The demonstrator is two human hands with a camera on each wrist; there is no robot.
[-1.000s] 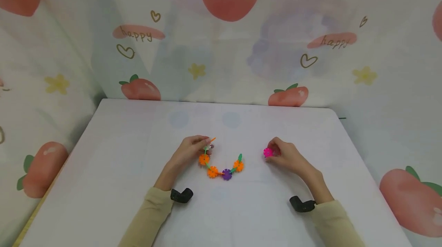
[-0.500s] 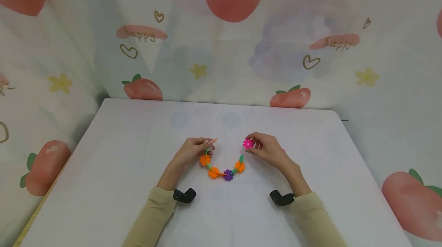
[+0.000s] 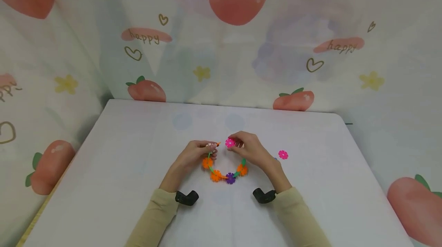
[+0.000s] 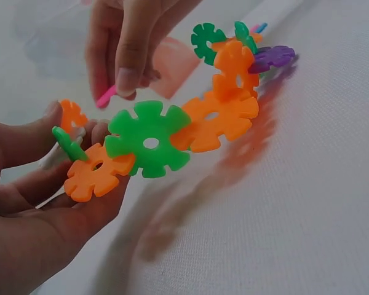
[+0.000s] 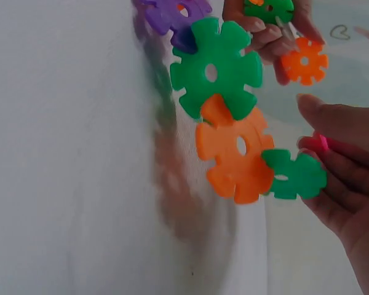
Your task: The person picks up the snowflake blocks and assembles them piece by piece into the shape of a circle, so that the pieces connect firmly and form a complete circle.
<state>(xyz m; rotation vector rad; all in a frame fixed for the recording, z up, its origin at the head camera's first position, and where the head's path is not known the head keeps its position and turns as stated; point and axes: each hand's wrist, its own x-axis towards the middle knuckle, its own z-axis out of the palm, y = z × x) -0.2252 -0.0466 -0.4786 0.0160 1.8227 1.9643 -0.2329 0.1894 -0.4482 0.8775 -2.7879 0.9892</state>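
Note:
A curved chain of interlocking snowflake discs in orange, green and purple (image 3: pixel 230 180) hangs low over the white table. My left hand (image 3: pixel 191 157) grips the chain near its left end, at a white disc, where an orange end disc (image 5: pixel 317 70) sticks out past the fingertips. Facing it, my right hand (image 3: pixel 253 151) pinches a pink snowflake disc (image 3: pixel 228 140) between thumb and fingers, a small gap from the orange one. In the right wrist view, a green disc (image 5: pixel 304 172) forms the chain's other end, close by the right fingers.
To the right of my right hand lies a loose pink disc (image 3: pixel 283 154) on the white table (image 3: pixel 138 135). A bit of blue (image 3: pixel 275 158) peeks out beside the right wrist. Black wrist cameras (image 3: pixel 188 198) sit on both wrists, and a printed curtain (image 3: pixel 221 55) stands behind the table.
My right hand has moved left with the pink disc, from right of the chain to near its left end. The loose pink disc and blue bit have come into sight. My left hand stays nearly still.

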